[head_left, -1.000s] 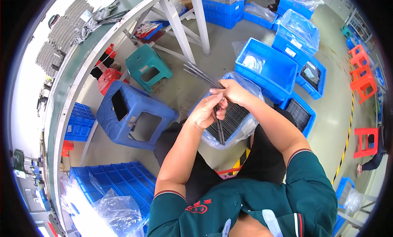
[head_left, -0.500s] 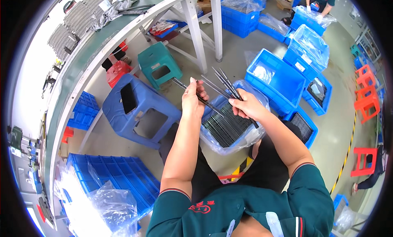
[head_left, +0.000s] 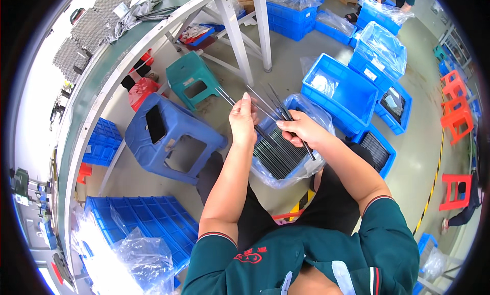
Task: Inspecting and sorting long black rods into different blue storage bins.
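My left hand [head_left: 243, 120] is closed around a few thin dark rods that slant from upper left down toward the bin. Fingers of my right hand [head_left: 305, 129] wrap round a small bundle of black rods [head_left: 276, 99], whose tips fan out up and to the left. One rod [head_left: 259, 98] crosses the gap between the two hands; which hand grips it I cannot tell. Below both hands stands a bin lined with clear plastic [head_left: 326, 122], in front of my knees. Rows of similar dark rods [head_left: 278, 157] lie side by side in it.
Left of the bin stand a blue stool [head_left: 176, 124] with a black phone [head_left: 156, 123] on it and a green stool [head_left: 190, 73]. An open blue crate [head_left: 352, 109] is at the right, near other crates. A white-framed workbench [head_left: 122, 73] runs along the left.
My hands have drawn closer together, the right one moving slightly left with its bundle. The whole view has shifted a little. Both hands keep hold of rods.
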Motion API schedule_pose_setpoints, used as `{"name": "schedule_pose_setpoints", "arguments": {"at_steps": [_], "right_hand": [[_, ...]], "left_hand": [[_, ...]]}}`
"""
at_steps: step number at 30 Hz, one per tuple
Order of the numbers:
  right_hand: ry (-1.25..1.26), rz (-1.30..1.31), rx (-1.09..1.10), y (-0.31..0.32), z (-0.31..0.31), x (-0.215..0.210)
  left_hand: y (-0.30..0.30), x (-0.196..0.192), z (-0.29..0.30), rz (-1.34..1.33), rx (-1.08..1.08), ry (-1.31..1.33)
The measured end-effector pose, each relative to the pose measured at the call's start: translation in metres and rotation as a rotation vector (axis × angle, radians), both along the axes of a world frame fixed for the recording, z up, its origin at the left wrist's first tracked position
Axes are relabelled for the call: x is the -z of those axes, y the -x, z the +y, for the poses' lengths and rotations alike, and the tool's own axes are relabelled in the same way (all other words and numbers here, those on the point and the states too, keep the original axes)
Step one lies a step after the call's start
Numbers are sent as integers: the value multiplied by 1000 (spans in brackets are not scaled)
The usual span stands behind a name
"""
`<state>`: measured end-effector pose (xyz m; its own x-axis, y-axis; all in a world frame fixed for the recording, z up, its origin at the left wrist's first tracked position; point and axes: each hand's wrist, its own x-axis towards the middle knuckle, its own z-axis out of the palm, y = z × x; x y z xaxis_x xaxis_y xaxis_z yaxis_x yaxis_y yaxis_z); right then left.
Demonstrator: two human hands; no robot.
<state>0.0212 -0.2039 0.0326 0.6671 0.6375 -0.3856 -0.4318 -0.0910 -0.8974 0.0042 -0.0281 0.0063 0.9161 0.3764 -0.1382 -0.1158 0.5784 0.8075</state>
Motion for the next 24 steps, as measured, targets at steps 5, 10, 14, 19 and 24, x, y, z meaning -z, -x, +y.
{"name": "schedule_pose_setpoints", "arguments": {"at_steps": [5,10,14,19,24], "right_hand": [[-125,199,-27,1,0,-6],[-188,249,-45,7,1,-5],[-212,241,-40,10,2,-6],[-196,223,-29,14,5,-11],[-165,190,11,15,7,-10]], "left_hand": [[0,-9,-1,-66,-32,-28],[4,-15,-7,-122,-48,43],[6,-21,-12,-157,-76,113],[8,-20,-6,-149,-105,50],[7,-19,-4,-102,-74,20]]}}
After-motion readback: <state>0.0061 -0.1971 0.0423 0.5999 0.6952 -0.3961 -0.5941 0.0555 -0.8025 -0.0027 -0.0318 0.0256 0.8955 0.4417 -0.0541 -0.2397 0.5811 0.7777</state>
